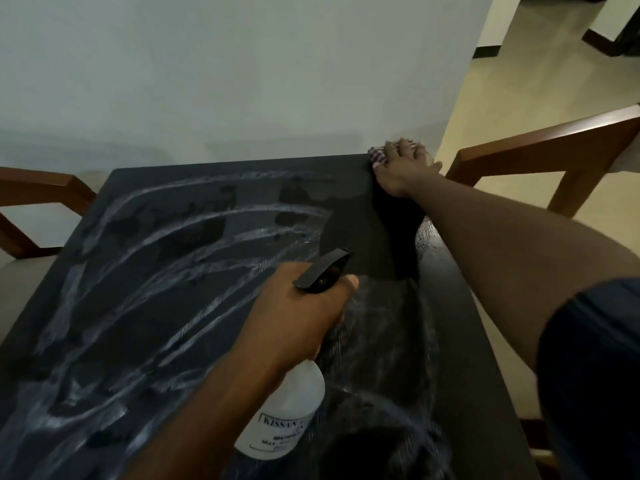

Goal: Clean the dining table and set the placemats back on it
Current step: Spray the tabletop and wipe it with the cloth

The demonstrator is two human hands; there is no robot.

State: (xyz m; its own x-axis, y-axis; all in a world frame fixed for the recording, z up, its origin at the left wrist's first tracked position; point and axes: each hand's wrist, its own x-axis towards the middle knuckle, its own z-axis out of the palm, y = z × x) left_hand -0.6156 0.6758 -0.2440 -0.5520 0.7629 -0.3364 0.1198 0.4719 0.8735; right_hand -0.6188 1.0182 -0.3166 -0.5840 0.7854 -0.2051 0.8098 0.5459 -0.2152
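Note:
The dark dining table [166, 306] fills the lower view, streaked with whitish wet wipe marks on its left and middle. My left hand [298, 313] grips a translucent white spray bottle [287, 410] with a black trigger head, held over the table's middle, nozzle pointing right. My right hand [401, 168] is stretched to the far right corner of the table, pressing a checked cloth [377, 154] flat on the surface. No placemats are in view.
A white wall [242, 81] runs right behind the table's far edge. A wooden chair [554, 147] stands at the right side, another wooden chair [41, 192] at the far left. Pale tiled floor [519, 81] opens to the upper right.

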